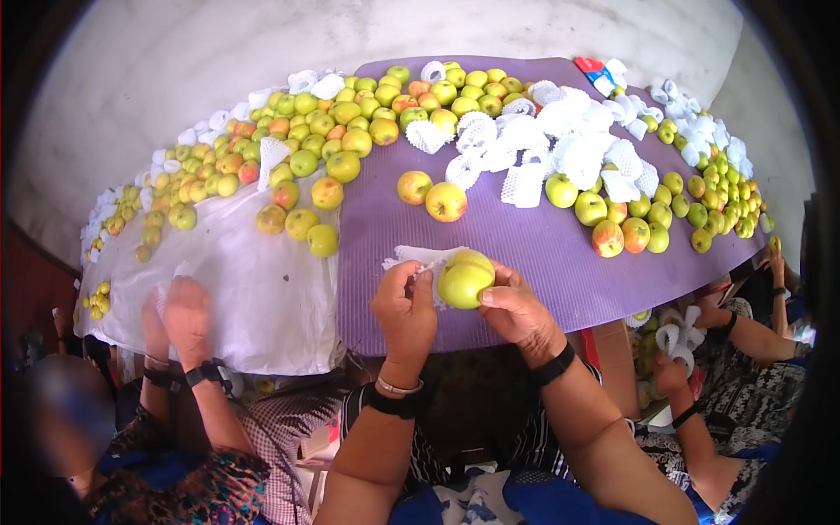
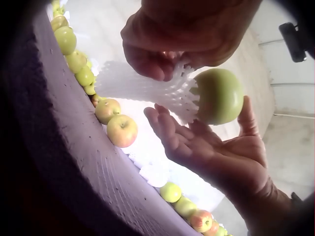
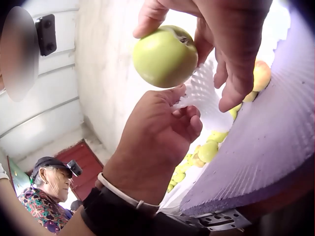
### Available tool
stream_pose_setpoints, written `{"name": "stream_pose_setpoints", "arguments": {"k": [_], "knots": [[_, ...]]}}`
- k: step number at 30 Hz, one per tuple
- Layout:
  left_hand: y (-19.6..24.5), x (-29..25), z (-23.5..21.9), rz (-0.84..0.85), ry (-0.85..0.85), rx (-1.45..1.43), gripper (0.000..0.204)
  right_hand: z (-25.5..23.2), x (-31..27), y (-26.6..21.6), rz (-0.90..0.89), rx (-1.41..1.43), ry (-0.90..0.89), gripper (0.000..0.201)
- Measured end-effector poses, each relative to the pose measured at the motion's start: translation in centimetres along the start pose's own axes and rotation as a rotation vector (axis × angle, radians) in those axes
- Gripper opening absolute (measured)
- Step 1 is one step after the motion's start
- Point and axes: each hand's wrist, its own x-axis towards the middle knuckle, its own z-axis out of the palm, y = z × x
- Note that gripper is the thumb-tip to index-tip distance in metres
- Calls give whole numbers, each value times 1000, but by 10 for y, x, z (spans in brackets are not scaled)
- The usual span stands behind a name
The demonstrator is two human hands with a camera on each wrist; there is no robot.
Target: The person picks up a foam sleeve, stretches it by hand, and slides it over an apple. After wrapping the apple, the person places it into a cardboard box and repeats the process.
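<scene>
A green apple is held above the purple mat between the thumb and fingers of my right hand. My left hand pinches the edge of a white foam net sleeve, thumb against curled fingers. In the left wrist view the sleeve's open end meets the side of the apple, and its other end stretches away from it. The right wrist view shows the apple's stem hollow facing my right hand, with the sleeve between both hands.
The purple ribbed mat bears many apples and a heap of foam sleeves. More apples lie on white sheeting at left. Another person's hands work there; at right, a person's hand is beside a foam sleeve.
</scene>
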Motion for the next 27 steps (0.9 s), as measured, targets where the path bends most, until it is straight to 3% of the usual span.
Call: {"name": "stream_pose_setpoints", "arguments": {"k": [4,6,8,16,19,21,22,24,26,27], "knots": [[-6,-1,4,-90,1,-195,5,-3,3,4,-6,-66,68,60],[-3,0,4,-110,8,-275,6,-1,3,3,-7,-284,76,56],[0,0,3,-129,13,-355,7,3,2,1,-7,-321,85,54],[13,3,1,221,-148,-41,9,-7,4,-1,-1,-595,104,42],[19,-2,4,230,-159,-27,8,-10,7,2,-100,-553,179,44],[18,-6,7,241,-179,-35,10,-13,10,6,-271,-703,354,48],[16,-8,9,252,-197,-41,11,-16,11,10,-272,-703,356,48],[9,-11,12,207,-196,-72,17,-19,12,15,-537,-1117,399,56],[7,-13,16,162,-195,-102,24,-13,9,12,-606,-1264,395,60],[9,-14,18,11,-178,-228,31,-10,8,10,-674,-1412,388,64]]}}
